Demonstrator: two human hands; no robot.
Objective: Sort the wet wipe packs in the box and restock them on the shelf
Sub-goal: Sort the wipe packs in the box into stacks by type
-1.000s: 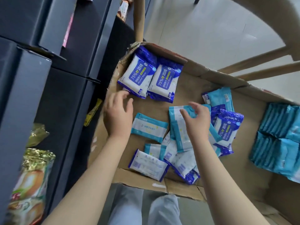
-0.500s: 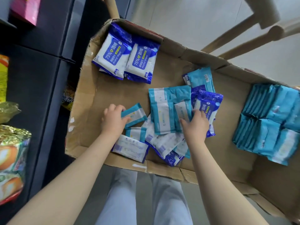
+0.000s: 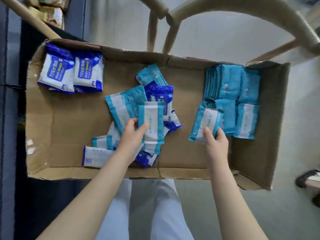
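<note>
An open cardboard box [image 3: 72, 118] lies below me. Two dark blue 75% alcohol wipe packs [image 3: 71, 75] sit side by side in its far left corner. A mixed heap of teal and dark blue packs [image 3: 124, 108] fills the middle. My left hand [image 3: 133, 135] grips one teal pack [image 3: 154, 122] above that heap. My right hand [image 3: 216, 141] holds another teal pack [image 3: 204, 123] at the left edge of the tidy teal stack [image 3: 232, 87] on the right side of the box.
A dark shelf unit [image 3: 10, 101] runs along the left, with snack bags [image 3: 50, 11] at the top left. Wooden chair legs [image 3: 155, 23] stand beyond the box. My pale trousers [image 3: 152, 210] are below, and a shoe [image 3: 308, 177] shows at right.
Each hand has picked a teal pack out of the middle heap. My right hand carried its pack right to the teal stack, and my left lifted its pack over the heap. The view swung right.
</note>
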